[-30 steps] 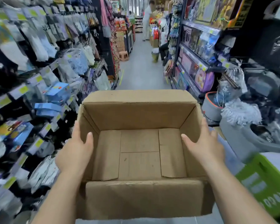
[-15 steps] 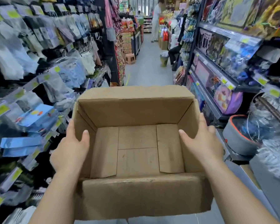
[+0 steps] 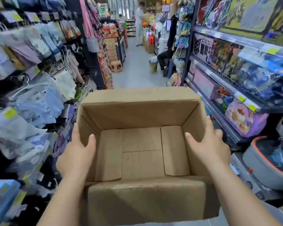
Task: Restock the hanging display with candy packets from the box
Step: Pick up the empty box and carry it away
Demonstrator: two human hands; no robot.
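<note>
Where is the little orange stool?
In the head view the orange stool stands on the aisle floor, up the left side, at the foot of the snack rack, well beyond the cardboard box.

A person's bare arms, seen from a camera worn on the head
The left hand [image 3: 75, 154] and right hand [image 3: 209, 149] are uncovered, and so are the left forearm [image 3: 62, 201] and right forearm [image 3: 240, 198], slim and smooth from wrist to the picture's lower edge; the thumbs [image 3: 91, 141] end in short, rounded nails
</note>
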